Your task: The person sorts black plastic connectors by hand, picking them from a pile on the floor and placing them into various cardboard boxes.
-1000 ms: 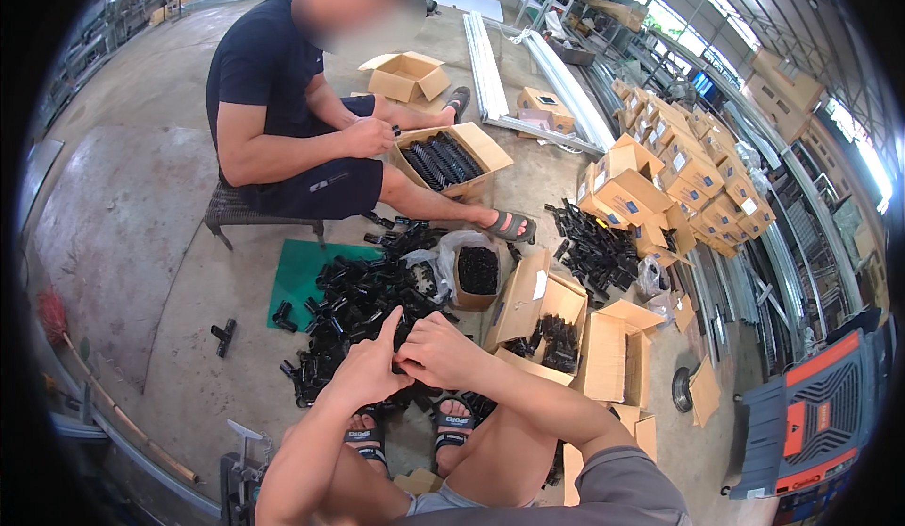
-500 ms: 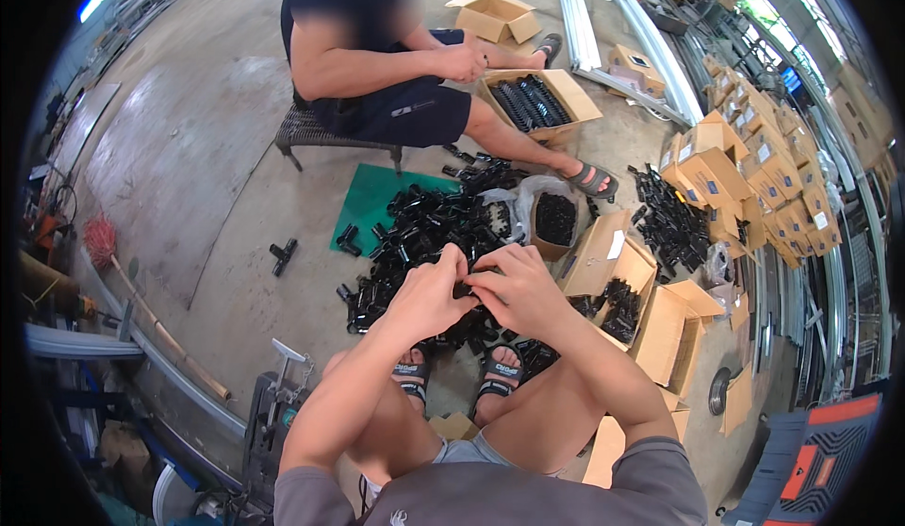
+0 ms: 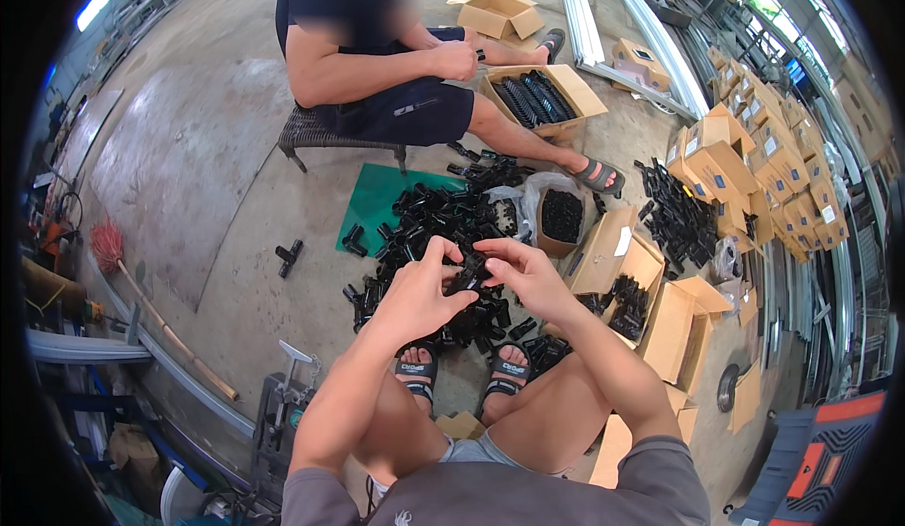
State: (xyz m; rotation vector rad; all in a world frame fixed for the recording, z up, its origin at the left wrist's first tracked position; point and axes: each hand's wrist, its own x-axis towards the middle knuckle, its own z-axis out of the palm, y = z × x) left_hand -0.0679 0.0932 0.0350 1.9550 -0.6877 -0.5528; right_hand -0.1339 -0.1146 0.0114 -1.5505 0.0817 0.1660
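Note:
In front of my knees, my left hand (image 3: 421, 292) curls its thumb and fingers around a black plastic pipe fitting (image 3: 469, 270). My right hand (image 3: 526, 276) has its thumb and forefinger bent on the fitting's other side, at its edge. The dark heap behind blurs the fitting's outline. Below and beyond both hands spreads the pile of black fittings (image 3: 424, 217), many T-shaped, partly over a green sheet (image 3: 363, 203). One T-shaped fitting (image 3: 289, 258) lies apart on the floor to the left.
Across the pile a co-worker (image 3: 377, 73) sits on a woven stool (image 3: 320, 133), hands together beside a carton of black parts (image 3: 583, 94). A bag-lined box of small black pieces (image 3: 563, 217) and open cartons (image 3: 674, 342) stand right. A broom (image 3: 170, 323) lies left; stacked boxes (image 3: 782, 168) rise far right.
My hands have drawn slightly apart, the fingers loosening from a close pinch, so more of the black fitting shows between them. The view has shifted slightly.

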